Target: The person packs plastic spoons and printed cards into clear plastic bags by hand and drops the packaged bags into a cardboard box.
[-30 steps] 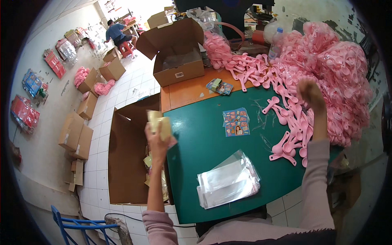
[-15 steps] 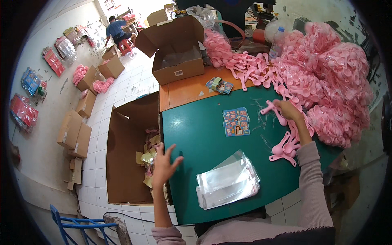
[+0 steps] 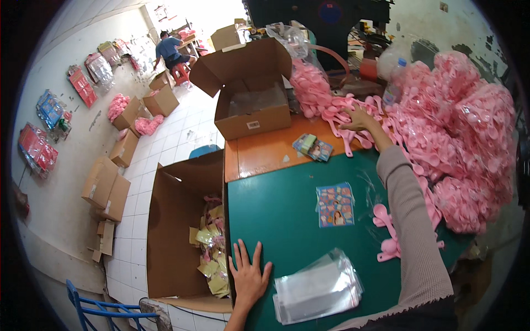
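Observation:
My left hand (image 3: 249, 280) rests flat at the left edge of the green table mat (image 3: 281, 212), fingers spread and holding nothing. Far ahead, my right hand (image 3: 360, 119) reaches over loose pink measuring spoons (image 3: 361, 142), fingers apart and touching them. A small group of pink spoons (image 3: 388, 227) lies beside my right forearm, which partly hides it. Clear plastic bags (image 3: 317, 291) are stacked near me. Beyond them lie blue printed cards (image 3: 335, 207). A banded bundle of similar cards (image 3: 313, 148) sits on the orange tabletop (image 3: 259, 160).
Left of the table stands a deep cardboard box (image 3: 179, 231) with packed pieces inside. An open carton (image 3: 253, 122) sits at the back. Bulging bags of pink spoons (image 3: 469, 127) crowd the right, near a plastic bottle (image 3: 395, 83). A seated person (image 3: 170, 51) is far off.
My right hand has left the pink spoon it held and moved forward to the far loose spoons. My left hand has come down onto the mat's edge. The view has shifted.

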`<action>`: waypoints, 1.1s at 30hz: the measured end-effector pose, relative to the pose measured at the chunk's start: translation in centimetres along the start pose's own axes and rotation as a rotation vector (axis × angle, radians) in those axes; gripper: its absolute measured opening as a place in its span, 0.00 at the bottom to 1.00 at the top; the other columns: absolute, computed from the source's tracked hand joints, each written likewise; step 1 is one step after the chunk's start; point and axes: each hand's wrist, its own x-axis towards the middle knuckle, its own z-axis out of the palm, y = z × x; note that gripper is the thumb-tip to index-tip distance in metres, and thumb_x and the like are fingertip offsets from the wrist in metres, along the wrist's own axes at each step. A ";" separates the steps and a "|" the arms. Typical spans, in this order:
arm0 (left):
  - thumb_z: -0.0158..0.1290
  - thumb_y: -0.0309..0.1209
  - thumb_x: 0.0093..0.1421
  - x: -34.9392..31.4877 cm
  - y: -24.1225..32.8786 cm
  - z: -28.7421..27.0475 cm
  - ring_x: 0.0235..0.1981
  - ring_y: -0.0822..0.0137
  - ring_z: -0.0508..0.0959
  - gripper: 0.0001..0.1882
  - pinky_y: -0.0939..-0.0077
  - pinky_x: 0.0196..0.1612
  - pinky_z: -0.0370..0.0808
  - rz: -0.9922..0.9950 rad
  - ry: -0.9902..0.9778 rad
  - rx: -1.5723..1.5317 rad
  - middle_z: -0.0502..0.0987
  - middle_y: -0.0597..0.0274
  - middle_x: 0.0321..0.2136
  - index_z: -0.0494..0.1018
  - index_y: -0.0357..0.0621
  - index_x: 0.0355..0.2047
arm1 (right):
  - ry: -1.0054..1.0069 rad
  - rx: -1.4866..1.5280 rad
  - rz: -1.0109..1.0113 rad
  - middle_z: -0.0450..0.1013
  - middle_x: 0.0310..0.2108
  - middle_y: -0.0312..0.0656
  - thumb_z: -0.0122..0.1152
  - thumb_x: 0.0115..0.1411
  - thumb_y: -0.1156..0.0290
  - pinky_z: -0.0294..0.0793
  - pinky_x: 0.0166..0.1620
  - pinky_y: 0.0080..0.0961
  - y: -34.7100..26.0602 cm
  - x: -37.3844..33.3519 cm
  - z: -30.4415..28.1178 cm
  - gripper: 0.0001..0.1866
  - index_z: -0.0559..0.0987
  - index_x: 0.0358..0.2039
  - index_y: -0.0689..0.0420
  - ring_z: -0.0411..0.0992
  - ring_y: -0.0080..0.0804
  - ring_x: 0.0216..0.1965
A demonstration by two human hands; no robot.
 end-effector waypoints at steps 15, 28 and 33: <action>0.48 0.43 0.53 0.4 0.3 -1.0 0.61 0.48 0.45 0.29 0.51 0.57 0.46 -0.051 -0.045 -0.016 0.44 0.45 0.60 0.58 0.52 0.55 | -0.083 -0.025 0.165 0.49 0.60 0.42 0.56 0.36 0.35 0.41 0.51 0.71 -1.0 0.9 0.8 0.42 0.62 0.54 0.34 0.43 0.59 0.60; 0.45 0.44 0.56 0.1 -0.3 0.0 0.62 0.52 0.44 0.27 0.49 0.57 0.44 0.003 0.040 -0.015 0.44 0.48 0.61 0.57 0.54 0.56 | -0.169 0.099 -0.321 0.55 0.55 0.48 0.55 0.43 0.46 0.55 0.51 0.57 -1.6 -16.8 -2.6 0.33 0.64 0.50 0.41 0.54 0.54 0.55; 0.45 0.43 0.56 0.0 -0.2 0.1 0.62 0.51 0.44 0.27 0.49 0.58 0.43 0.014 0.053 0.013 0.43 0.46 0.60 0.57 0.52 0.56 | -0.537 0.205 -0.372 0.58 0.53 0.47 0.61 0.39 0.56 0.57 0.55 0.40 -0.6 -19.1 -6.9 0.29 0.70 0.45 0.47 0.57 0.47 0.54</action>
